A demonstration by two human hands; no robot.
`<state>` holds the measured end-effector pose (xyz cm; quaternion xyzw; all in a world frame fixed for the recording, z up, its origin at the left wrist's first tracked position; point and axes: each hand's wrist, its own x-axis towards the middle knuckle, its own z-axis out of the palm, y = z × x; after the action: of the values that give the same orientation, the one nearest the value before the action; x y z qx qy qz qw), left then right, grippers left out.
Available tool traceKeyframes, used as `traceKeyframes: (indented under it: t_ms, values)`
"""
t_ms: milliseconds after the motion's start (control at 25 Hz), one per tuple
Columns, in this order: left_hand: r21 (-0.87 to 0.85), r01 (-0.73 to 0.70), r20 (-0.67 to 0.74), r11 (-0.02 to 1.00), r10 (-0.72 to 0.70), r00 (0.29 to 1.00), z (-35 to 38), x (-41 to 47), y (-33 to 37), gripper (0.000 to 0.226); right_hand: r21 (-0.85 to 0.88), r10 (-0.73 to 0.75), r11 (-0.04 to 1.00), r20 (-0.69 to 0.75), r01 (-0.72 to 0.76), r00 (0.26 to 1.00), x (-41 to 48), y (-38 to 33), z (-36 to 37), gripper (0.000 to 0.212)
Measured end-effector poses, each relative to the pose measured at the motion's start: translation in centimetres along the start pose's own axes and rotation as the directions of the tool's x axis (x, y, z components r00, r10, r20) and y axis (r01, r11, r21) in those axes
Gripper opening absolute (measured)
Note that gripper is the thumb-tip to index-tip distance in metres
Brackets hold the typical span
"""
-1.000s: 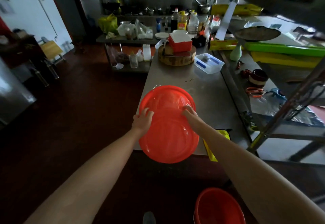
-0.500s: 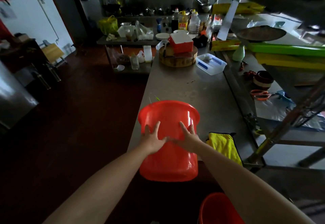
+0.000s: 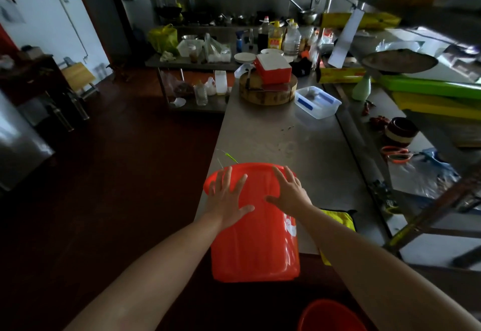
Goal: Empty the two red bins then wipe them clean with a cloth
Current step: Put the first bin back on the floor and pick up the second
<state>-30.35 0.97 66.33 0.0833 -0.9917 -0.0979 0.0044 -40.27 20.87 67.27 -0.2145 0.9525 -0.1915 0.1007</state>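
A red bin (image 3: 256, 239) lies tipped on its side over the near edge of the steel table (image 3: 276, 133), mouth pointing away from me and base hanging toward me. My left hand (image 3: 227, 198) presses flat on its upper wall with fingers spread. My right hand (image 3: 290, 191) presses the same wall just to the right, fingers also spread. A second red bin (image 3: 330, 316) stands on the floor below at the bottom edge. A yellow cloth (image 3: 338, 220) lies on the table beside my right forearm, partly hidden.
Farther along the table sit a round wooden chopping block (image 3: 268, 94) with a red-and-white box on it and a clear plastic container (image 3: 317, 101). To the right a lower shelf holds scissors and bowls. A metal frame leg (image 3: 426, 213) slants at the right. Dark floor lies to the left.
The bin was upside down a second ago with its base facing me; it has been turned onto its side. Both hands slid up its wall toward the rim.
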Motion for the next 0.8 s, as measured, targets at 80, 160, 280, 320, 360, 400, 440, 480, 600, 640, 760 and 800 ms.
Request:
traceKeyframes:
  t_ms: [80, 160, 280, 320, 360, 400, 440, 480, 600, 640, 760, 800]
  values:
    - [0.032, -0.039, 0.003, 0.999, 0.039, 0.999, -0.9, 1.4, -0.2, 0.096, -0.036, -0.012, 0.999, 0.046, 0.013, 0.999, 1.6, -0.5, -0.7, 0.112]
    - [0.053, -0.060, 0.015, 0.997, 0.059, 0.998, -1.7, 2.8, -0.2, 0.095, -0.055, -0.024, 0.998, 0.086, 0.029, 0.996, 2.9, -0.6, -1.1, 0.116]
    - [0.080, -0.078, 0.054, 0.994, 0.074, 0.996, -2.3, 5.2, -0.1, 0.095, -0.114, -0.066, 0.990, 0.121, 0.080, 0.991, 4.5, -0.4, -1.3, 0.115]
    - [0.081, -0.073, 0.067, 0.994, 0.068, 0.995, -2.4, 5.7, -0.1, 0.097, -0.136, -0.075, 0.987, 0.115, 0.090, 0.991, 4.7, -0.4, -1.4, 0.115]
    - [0.079, -0.070, 0.083, 0.994, 0.064, 0.994, -2.4, 6.3, -0.2, 0.099, -0.156, -0.075, 0.984, 0.110, 0.092, 0.991, 4.9, -0.4, -1.5, 0.115]
    - [0.076, -0.076, 0.102, 0.994, 0.068, 0.992, -2.4, 6.8, -0.4, 0.100, -0.173, -0.071, 0.981, 0.116, 0.090, 0.991, 5.1, -0.4, -1.7, 0.114]
    - [0.072, -0.096, 0.120, 0.993, 0.087, 0.989, -2.4, 7.0, -0.5, 0.098, -0.182, -0.064, 0.979, 0.134, 0.089, 0.989, 5.2, -0.3, -1.8, 0.113]
    - [0.055, -0.118, 0.120, 0.991, 0.111, 0.987, -2.4, 6.9, -0.7, 0.092, -0.180, -0.059, 0.980, 0.161, 0.088, 0.985, 5.1, -0.2, -1.9, 0.110]
    - [-0.064, -0.100, 0.007, 0.993, 0.101, 0.995, -2.3, 6.3, -1.3, 0.077, -0.072, -0.072, 0.993, 0.236, 0.092, 0.969, 4.2, 0.0, -1.7, 0.100]
    - [-0.085, -0.050, -0.038, 0.995, 0.047, 0.998, -2.2, 6.1, -1.5, 0.071, -0.027, -0.091, 0.995, 0.235, 0.100, 0.968, 3.8, -0.2, -1.5, 0.096]
    - [-0.255, 0.193, 0.032, 0.948, -0.191, 0.981, -1.6, 5.2, -2.2, 0.060, 0.065, -0.167, 0.985, 0.199, 0.157, 0.966, 2.1, -1.3, -0.7, 0.084]
    - [-0.367, 0.257, 0.092, 0.894, -0.240, 0.966, -1.7, 4.9, -2.2, 0.061, 0.096, -0.188, 0.980, 0.192, 0.172, 0.963, 1.5, -1.7, -0.5, 0.079]
